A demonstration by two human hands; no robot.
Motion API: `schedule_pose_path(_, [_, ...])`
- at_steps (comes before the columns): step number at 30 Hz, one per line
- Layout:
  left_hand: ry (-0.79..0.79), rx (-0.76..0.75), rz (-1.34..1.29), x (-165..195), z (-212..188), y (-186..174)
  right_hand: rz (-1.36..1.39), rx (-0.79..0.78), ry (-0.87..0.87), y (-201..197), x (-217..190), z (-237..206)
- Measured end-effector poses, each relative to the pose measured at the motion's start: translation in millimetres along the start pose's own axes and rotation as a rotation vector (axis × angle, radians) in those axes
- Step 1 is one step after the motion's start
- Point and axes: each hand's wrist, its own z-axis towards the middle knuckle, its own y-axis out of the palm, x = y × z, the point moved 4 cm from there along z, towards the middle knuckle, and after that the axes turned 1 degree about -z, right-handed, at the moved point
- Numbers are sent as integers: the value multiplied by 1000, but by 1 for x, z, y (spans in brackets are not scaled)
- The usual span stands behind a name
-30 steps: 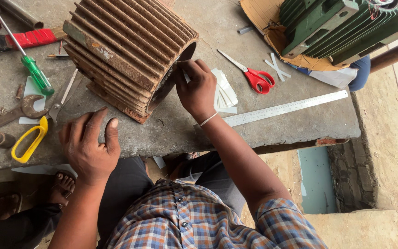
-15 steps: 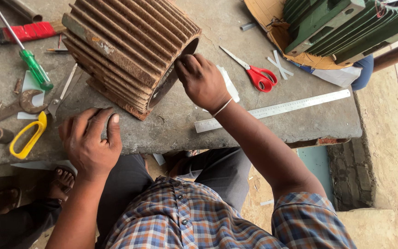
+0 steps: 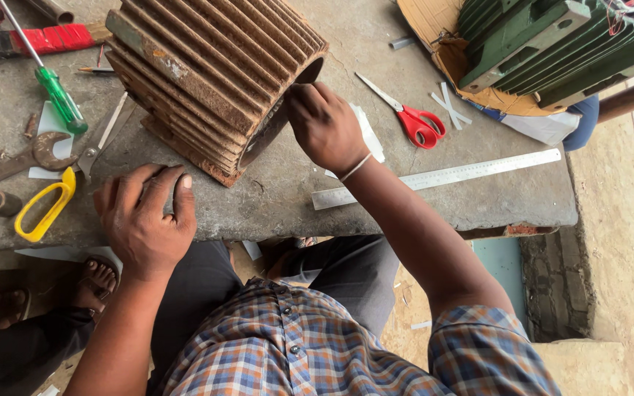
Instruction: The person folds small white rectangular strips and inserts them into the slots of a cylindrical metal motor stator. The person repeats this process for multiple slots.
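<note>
Lit by soft, even daylight, sharp throughout; only faint shadows on the bench [image 3: 420, 205] beneath the right hand [image 3: 324, 125]; mild wide-angle stretching toward the edges, no glare.

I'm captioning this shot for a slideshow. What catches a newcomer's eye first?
The big rusty finned motor housing lying on its side on the grey slab, top centre. The right hand is at its open end; the left hand lies flat on the slab's near edge. Red-handled scissors lie to the right.
</note>
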Motion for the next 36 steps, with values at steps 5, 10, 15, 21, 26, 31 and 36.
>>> schedule_pose_path(5, [9,17,16,0,2,0,8,47,0,-14,-1,-7])
schedule_pose_path(10, [3,-2,24,1,1,0,-33,72,-58,-4,-6,5])
schedule_pose_path(15, [1,5,10,-1,2,1,14,111,23,-14,-8,-2])
schedule_pose_path(21, [22,-21,36,1,2,1,54,87,19,-13,-7,4])
schedule_pose_path(26, [12,-11,16,1,3,0,37,102,6,-19,-7,-1])
schedule_pose_path(31, [24,-17,56,4,3,1,50,43,4,-12,-6,5])
schedule_pose_path(36, [15,-28,32,4,2,0,54,77,17,-21,-5,2])
